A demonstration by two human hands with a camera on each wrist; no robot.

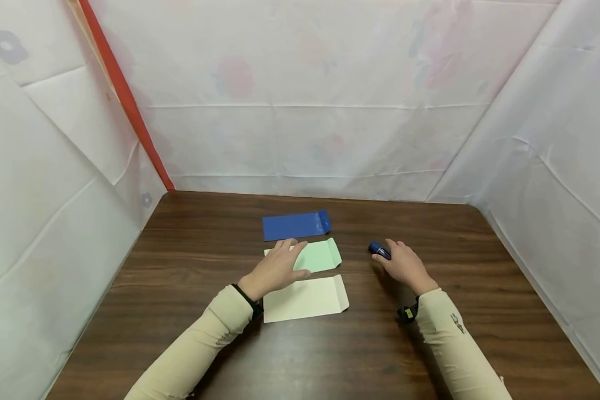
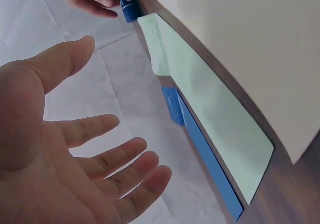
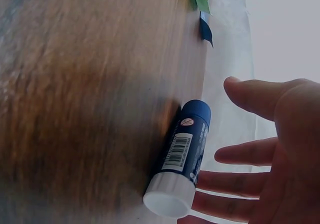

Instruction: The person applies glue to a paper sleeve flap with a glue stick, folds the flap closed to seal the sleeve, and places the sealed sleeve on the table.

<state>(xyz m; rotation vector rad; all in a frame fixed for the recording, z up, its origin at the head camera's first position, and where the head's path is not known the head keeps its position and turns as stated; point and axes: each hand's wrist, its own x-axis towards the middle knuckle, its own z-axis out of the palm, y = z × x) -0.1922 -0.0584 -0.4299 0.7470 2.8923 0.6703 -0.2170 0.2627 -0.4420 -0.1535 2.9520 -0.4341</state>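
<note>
Three paper envelopes lie one behind another on the table: a blue envelope (image 1: pixel 294 226) at the back, a pale green envelope (image 1: pixel 321 256) in the middle and a cream envelope (image 1: pixel 305 301) in front. Each has its flap at the right end. My left hand (image 1: pixel 275 269) hovers over the left part of the green one, its fingers spread and holding nothing. To the right lies a dark blue glue stick (image 3: pixel 182 151) with a white base and a barcode label. My right hand (image 1: pixel 404 265) is close beside it, thumb and fingers extended around it without gripping.
The dark wooden table (image 1: pixel 190 311) is enclosed at the back and sides by white sheeting (image 1: pixel 300 139). A red strip (image 1: pixel 125 97) runs down the back left corner. Dark bands (image 1: pixel 408 312) with small devices sit on both wrists.
</note>
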